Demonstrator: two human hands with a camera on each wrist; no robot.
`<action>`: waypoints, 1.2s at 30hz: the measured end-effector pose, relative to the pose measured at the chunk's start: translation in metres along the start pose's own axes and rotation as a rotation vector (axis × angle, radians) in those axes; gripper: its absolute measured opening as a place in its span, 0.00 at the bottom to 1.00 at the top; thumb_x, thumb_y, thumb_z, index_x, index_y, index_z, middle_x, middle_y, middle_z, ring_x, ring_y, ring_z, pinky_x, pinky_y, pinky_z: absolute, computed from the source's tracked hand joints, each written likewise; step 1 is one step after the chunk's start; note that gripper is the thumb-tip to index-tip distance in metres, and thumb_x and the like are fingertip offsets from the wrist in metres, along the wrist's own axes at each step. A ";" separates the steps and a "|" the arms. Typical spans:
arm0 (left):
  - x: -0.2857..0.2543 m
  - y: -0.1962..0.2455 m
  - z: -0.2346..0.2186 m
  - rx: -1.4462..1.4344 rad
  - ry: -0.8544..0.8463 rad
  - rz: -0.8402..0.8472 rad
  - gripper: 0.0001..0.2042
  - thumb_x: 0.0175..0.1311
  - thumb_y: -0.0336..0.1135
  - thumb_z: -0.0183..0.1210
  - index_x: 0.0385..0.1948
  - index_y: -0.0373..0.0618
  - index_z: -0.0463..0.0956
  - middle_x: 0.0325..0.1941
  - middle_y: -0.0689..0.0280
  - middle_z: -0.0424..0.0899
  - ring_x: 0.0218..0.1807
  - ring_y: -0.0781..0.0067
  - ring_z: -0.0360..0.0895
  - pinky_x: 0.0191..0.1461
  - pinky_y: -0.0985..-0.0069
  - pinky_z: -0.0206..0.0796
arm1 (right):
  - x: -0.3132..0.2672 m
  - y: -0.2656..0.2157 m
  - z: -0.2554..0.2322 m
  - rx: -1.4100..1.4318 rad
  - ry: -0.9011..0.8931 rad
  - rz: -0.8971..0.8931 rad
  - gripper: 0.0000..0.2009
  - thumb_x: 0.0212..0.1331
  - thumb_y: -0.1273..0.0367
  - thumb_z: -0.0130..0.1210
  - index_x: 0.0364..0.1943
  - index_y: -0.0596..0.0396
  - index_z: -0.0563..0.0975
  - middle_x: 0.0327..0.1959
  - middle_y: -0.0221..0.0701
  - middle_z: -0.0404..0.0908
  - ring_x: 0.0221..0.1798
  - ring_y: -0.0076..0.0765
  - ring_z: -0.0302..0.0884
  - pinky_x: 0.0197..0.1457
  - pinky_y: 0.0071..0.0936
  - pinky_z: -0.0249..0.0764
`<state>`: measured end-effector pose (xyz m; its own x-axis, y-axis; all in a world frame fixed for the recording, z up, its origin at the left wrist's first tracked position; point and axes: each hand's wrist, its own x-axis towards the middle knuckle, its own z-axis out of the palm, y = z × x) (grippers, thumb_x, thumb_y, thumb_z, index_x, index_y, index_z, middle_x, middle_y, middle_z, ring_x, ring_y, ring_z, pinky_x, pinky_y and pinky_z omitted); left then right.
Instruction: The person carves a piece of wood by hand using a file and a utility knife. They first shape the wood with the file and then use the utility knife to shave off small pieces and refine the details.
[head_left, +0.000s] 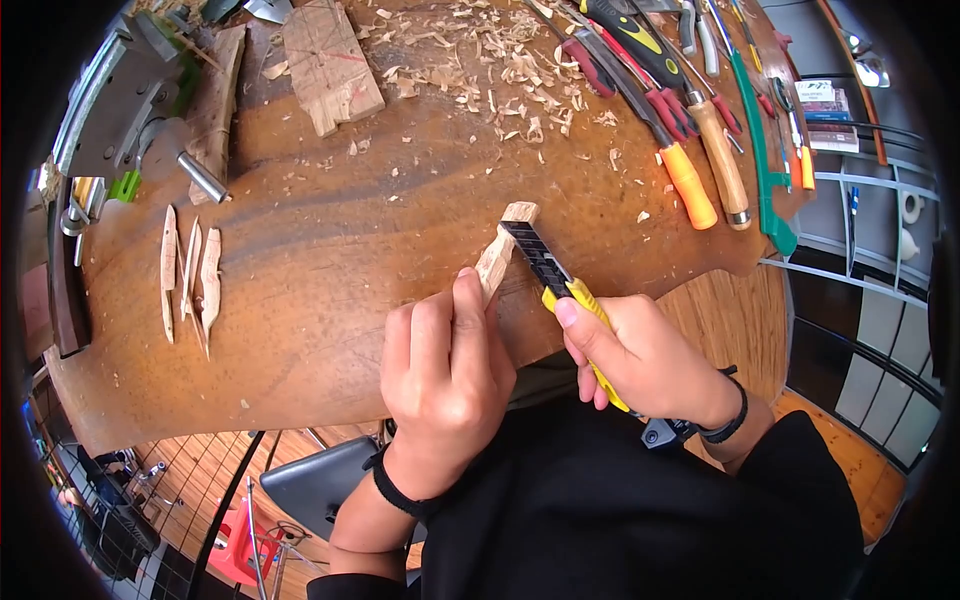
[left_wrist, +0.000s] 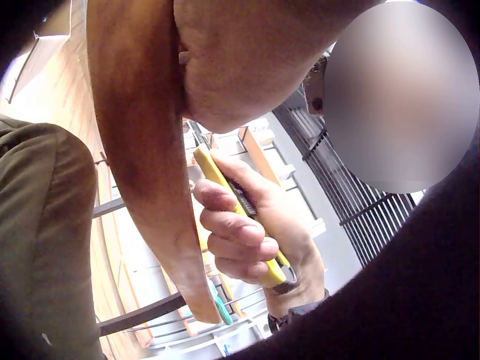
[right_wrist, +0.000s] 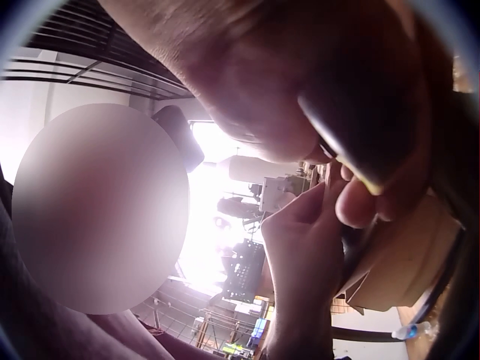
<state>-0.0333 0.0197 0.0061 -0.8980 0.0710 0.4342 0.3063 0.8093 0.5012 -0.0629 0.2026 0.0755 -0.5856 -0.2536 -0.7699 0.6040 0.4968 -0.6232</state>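
Note:
My left hand (head_left: pixel 447 365) grips the lower end of a short carved wooden stick (head_left: pixel 494 262) near the table's front edge. The stick tilts up and slightly right, with a blockier far end and a narrower cut stretch below it. In my right hand (head_left: pixel 645 358) is a yellow and black utility knife (head_left: pixel 584 298), its thumb along the handle. The dark extended blade (head_left: pixel 538 252) lies across the stick just under the blocky end. In the left wrist view the fingers curl round the yellow handle (left_wrist: pixel 216 174). The right wrist view shows the left hand (right_wrist: pixel 300 236) close by.
Several thin wood slivers (head_left: pixel 211 275) lie on the wooden table (head_left: pixel 300 360) at left, by a metal vise (head_left: pixel 125 100). A marked board (head_left: pixel 330 65) and shavings (head_left: pixel 490 60) spread at the back. Files, an orange-handled tool (head_left: pixel 688 188) and a green tool (head_left: pixel 765 170) line the right side.

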 end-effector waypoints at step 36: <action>0.001 0.001 -0.004 -0.031 -0.049 -0.067 0.17 0.56 0.21 0.69 0.48 0.29 0.82 0.34 0.59 0.78 0.29 0.63 0.77 0.31 0.70 0.71 | 0.007 0.003 -0.012 -0.782 0.367 -0.465 0.23 0.69 0.48 0.59 0.30 0.56 0.74 0.15 0.44 0.77 0.19 0.57 0.79 0.24 0.48 0.74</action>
<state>-0.0326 0.0187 0.0103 -0.9309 0.0463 0.3623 0.2541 0.7946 0.5514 -0.0715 0.2118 0.0704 -0.8864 -0.3550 -0.2972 -0.1804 0.8560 -0.4845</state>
